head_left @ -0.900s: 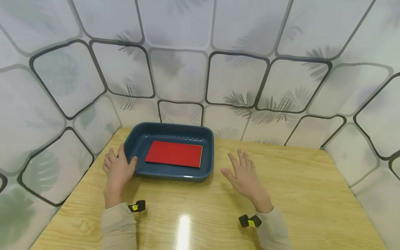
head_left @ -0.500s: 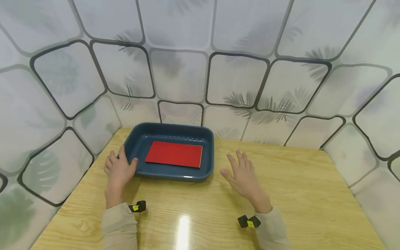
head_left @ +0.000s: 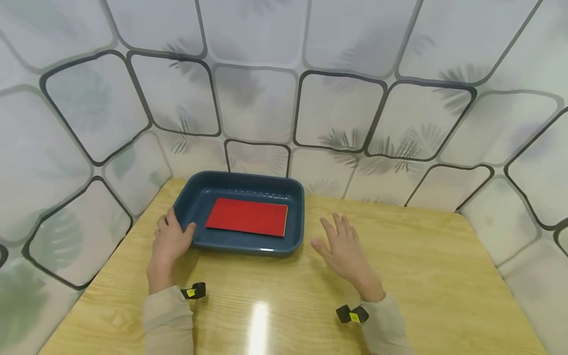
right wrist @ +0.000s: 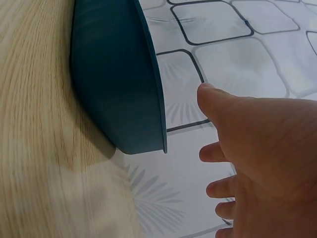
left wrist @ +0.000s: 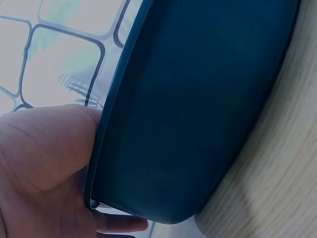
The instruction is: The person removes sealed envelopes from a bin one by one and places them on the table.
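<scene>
A dark blue rectangular baking dish (head_left: 248, 246) with rounded corners stands on the table. Inside it lies a flat red rectangular piece (head_left: 247, 217) with a pale right edge. My left hand (head_left: 170, 241) grips the dish's front left corner, the thumb over the rim and the fingers along the left side. In the left wrist view, the thumb passes behind the rim (left wrist: 110, 101) while fingertips (left wrist: 124, 223) show past the dish's end. To the right of the dish, my right hand (head_left: 343, 251) is held apart from it, fingers spread and holding nothing.
The wooden table (head_left: 426, 266) extends around the dish, with its back edge against a patterned wall covering (head_left: 257, 98). More of that covering rises at both sides. Each wrist wears a small black camera, one at the left cuff (head_left: 195, 291) and one at the right (head_left: 352, 314).
My left hand's fingers have drawn in closer against the dish's left side. My right hand has drifted slightly left. The view has shifted a little; the red piece keeps its place in the dish.
</scene>
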The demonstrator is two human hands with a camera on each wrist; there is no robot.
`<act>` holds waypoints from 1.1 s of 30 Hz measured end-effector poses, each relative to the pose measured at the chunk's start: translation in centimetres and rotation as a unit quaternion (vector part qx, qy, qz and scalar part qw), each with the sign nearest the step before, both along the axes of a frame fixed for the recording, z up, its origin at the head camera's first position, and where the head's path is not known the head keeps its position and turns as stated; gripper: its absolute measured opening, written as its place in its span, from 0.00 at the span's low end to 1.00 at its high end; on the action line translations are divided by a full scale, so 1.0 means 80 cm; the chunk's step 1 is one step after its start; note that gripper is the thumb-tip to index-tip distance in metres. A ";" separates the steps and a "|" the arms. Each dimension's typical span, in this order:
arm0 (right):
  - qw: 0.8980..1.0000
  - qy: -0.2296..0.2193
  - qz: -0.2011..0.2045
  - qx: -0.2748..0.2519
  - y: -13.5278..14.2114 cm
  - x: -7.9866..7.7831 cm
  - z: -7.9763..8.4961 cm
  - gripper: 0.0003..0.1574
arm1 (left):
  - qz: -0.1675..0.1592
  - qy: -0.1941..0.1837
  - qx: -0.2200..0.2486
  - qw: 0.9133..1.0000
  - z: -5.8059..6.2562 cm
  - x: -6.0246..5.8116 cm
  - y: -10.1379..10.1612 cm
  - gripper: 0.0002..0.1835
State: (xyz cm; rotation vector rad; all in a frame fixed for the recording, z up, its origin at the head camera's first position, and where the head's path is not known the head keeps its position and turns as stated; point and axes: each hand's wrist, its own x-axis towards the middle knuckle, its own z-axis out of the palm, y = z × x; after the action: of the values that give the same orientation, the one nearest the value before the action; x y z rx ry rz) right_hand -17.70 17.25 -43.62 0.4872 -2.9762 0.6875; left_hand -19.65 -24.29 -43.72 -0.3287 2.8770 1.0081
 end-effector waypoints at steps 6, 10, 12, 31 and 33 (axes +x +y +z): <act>1.000 0.011 0.012 0.006 -0.009 -0.002 0.001 0.42 | -0.008 -0.008 0.009 1.000 0.001 0.001 0.000 0.47; 0.999 0.020 0.028 0.009 -0.021 -0.005 0.000 0.42 | -0.009 -0.011 0.014 1.000 0.000 0.002 -0.001 0.48; 0.999 0.022 0.040 0.003 -0.027 -0.006 0.000 0.42 | -0.010 -0.010 0.015 1.000 -0.001 0.002 -0.003 0.47; 0.994 0.013 0.111 -0.006 -0.074 -0.027 0.001 0.37 | -0.008 -0.006 0.013 1.000 0.003 -0.001 0.001 0.46; 0.992 0.000 0.128 -0.015 -0.081 -0.029 0.004 0.37 | -0.007 -0.006 0.011 1.000 0.002 -0.001 -0.001 0.45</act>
State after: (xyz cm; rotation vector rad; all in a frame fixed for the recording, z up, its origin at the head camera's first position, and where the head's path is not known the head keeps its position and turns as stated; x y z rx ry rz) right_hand -19.99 10.77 -43.30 0.8774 -2.9274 0.7496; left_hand -19.72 -24.38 -43.53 -0.3108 2.8500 1.0316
